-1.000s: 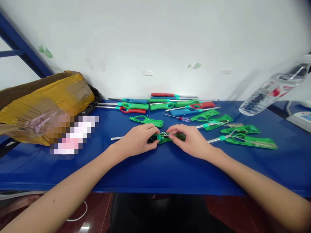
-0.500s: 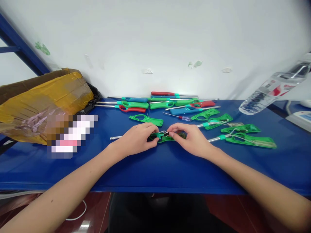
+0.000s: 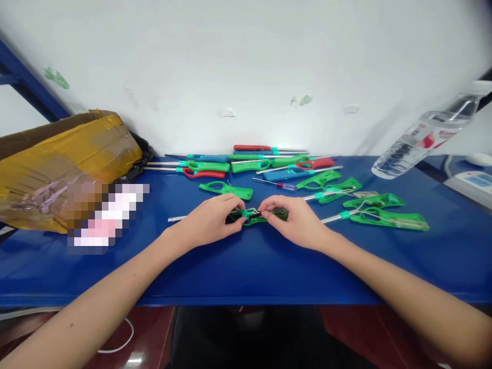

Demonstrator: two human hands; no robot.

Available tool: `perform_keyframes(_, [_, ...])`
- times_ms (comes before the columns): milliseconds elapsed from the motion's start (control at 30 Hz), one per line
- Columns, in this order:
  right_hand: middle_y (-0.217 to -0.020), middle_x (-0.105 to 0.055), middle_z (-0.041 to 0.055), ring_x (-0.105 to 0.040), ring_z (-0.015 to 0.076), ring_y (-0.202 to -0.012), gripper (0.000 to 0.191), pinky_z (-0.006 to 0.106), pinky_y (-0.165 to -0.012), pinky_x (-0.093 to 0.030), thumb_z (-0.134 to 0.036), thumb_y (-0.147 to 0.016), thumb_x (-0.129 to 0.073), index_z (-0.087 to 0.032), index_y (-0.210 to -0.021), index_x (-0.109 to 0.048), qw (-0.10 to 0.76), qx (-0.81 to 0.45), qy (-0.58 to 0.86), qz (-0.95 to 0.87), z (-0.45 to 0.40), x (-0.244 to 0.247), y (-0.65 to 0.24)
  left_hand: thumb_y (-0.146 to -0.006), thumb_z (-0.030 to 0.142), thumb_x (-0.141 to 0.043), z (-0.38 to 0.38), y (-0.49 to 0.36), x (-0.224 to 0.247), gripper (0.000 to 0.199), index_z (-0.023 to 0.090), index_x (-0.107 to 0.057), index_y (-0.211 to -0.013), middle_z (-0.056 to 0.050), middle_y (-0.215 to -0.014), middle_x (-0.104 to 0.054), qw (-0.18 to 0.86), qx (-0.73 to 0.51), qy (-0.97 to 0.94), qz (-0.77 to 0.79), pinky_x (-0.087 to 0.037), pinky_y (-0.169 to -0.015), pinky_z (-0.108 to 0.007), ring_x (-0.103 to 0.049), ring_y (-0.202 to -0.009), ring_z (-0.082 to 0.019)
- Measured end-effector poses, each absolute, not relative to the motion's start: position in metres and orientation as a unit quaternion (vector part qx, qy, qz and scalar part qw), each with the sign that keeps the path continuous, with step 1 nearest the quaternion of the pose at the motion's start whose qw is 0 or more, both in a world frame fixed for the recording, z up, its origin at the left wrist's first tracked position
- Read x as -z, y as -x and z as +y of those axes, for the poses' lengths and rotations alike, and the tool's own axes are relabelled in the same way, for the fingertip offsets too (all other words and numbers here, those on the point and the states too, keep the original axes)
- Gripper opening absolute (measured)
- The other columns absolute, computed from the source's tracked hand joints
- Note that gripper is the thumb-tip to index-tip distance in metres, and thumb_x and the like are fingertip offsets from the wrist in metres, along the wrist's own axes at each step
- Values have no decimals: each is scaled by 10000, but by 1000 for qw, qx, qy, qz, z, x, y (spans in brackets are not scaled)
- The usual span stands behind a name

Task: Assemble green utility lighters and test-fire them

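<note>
An opened green lighter (image 3: 251,221) with a metal tube lies on the blue table (image 3: 246,266), between my two hands. My left hand (image 3: 215,220) grips it at its teal collar, thumb and fingers around that end. The fingertips of my right hand (image 3: 290,220) pinch a small black part (image 3: 255,215) over the lighter's open body, where a thin pale wire shows. Behind my left hand lies a loose green half shell (image 3: 226,189). To the right are several opened green lighters (image 3: 388,219) with wires and tubes exposed.
Along the wall lie several closed lighters (image 3: 207,173) in red, blue and green, and a screwdriver (image 3: 284,186). A taped cardboard box (image 3: 65,169) stands at the left. A water bottle (image 3: 423,136) and a white device (image 3: 471,182) are at the right.
The whole view has shifted slightly, so things appear a little further left. Both hands keep their places at the lighter; the black part now sits slightly lower and closer to the teal collar.
</note>
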State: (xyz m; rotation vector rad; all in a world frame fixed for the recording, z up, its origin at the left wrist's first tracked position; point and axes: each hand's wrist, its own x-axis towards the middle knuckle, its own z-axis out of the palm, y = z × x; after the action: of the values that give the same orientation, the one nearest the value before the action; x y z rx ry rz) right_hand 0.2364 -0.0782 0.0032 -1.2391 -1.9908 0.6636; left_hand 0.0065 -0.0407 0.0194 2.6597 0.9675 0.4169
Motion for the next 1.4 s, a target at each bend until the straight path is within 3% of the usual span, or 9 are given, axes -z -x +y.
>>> perform_keyframes(1400, [-856, -759, 26, -714, 193, -792, 104, 295, -708, -562, -249, -852, -598, -210, -864, -694, 359, -298, 494, -734, -78, -8, -234, -911, 259, -538, -44, -7, -19, 137, 189, -594, -1014, -48, -970, -627, 105, -151, -928, 325, -477, -736, -283, -609, -851, -182])
